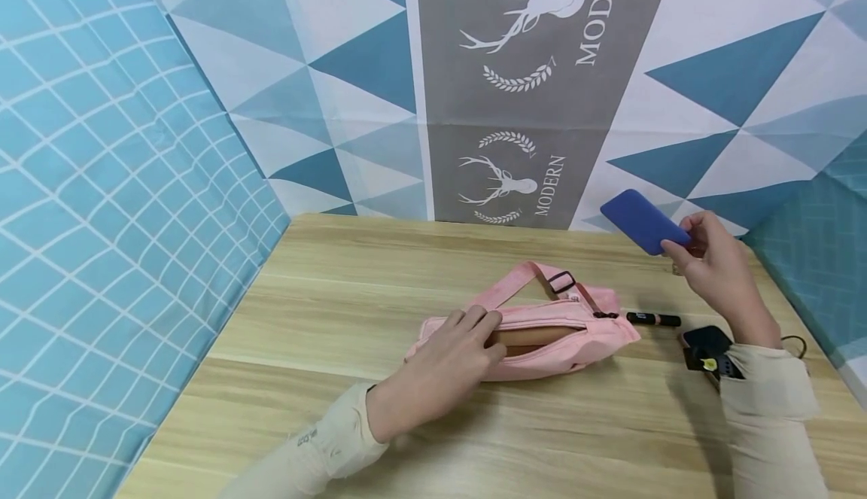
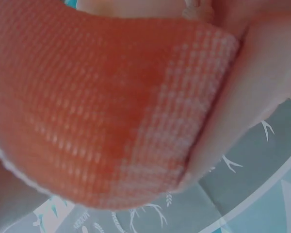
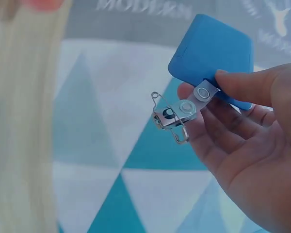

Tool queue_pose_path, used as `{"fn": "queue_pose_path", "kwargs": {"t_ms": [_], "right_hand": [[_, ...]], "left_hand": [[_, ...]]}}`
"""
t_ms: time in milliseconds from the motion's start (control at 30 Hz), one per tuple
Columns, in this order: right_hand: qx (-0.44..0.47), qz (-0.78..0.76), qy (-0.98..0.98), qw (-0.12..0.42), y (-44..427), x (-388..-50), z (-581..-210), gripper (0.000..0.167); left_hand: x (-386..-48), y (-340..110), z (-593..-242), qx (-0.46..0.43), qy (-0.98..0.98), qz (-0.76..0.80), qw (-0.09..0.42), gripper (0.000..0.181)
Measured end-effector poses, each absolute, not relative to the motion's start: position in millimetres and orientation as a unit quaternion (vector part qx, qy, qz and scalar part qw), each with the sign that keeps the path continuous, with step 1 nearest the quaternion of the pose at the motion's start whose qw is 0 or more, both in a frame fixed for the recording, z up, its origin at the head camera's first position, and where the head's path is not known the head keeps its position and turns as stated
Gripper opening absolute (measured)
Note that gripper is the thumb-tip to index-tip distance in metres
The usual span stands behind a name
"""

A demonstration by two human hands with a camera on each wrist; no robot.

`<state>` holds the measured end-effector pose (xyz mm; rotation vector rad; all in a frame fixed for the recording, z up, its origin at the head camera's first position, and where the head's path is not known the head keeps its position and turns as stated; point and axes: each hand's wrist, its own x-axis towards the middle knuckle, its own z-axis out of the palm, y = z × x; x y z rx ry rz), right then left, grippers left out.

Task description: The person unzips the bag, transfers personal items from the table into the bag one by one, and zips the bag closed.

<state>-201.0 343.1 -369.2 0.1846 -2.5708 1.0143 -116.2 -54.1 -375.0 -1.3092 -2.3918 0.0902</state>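
A blue badge holder [image 1: 642, 220], flat with rounded corners, is held up above the table's back right by my right hand [image 1: 723, 277]. Thumb and fingers pinch it at one edge. The right wrist view shows its metal clip with a safety pin [image 3: 177, 112] dangling beside the fingers. On the table lies a pink bag [image 1: 558, 356] with its zip undone and a tan inside showing. My left hand [image 1: 447, 371] grips the bag's left end at the opening. Close-up pink fabric [image 2: 102, 111] fills much of the left wrist view and hides the fingers.
To the right of the bag lies a short black tube [image 1: 653, 320]. Nearby are a black rounded object [image 1: 707, 339] and a thin dark cord [image 1: 798, 345], partly covered by the right forearm. Patterned cloth walls [image 1: 352, 85] border the wooden table [image 1: 305, 318].
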Motion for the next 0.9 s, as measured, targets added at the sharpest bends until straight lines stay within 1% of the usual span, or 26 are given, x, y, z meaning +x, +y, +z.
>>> {"fn": "queue_pose_path", "kwargs": {"t_ms": [233, 333, 433, 600, 700, 900], "right_hand": [[0.084, 0.366, -0.902, 0.211, 316, -183, -348, 0.029], [0.111, 0.381, -0.887, 0.235, 306, -177, -343, 0.029], [0.155, 0.412, -0.863, 0.247, 294, -171, -338, 0.032], [0.199, 0.455, -0.836, 0.235, 268, -161, -332, 0.044], [0.211, 0.468, -0.828, 0.224, 252, -154, -330, 0.047], [0.260, 0.478, -0.817, 0.190, 227, -140, -331, 0.041]], "left_hand": [[-111, -55, -377, -0.465, -0.857, 0.056, 0.215, 0.013], [-110, -54, -377, -0.454, -0.861, 0.074, 0.217, 0.012], [-110, -54, -376, -0.441, -0.864, 0.096, 0.221, 0.009], [-109, -54, -376, -0.441, -0.863, 0.105, 0.222, 0.011], [-107, -54, -377, -0.446, -0.861, 0.103, 0.222, 0.014], [-104, -53, -376, -0.446, -0.861, 0.105, 0.222, 0.006]]}}
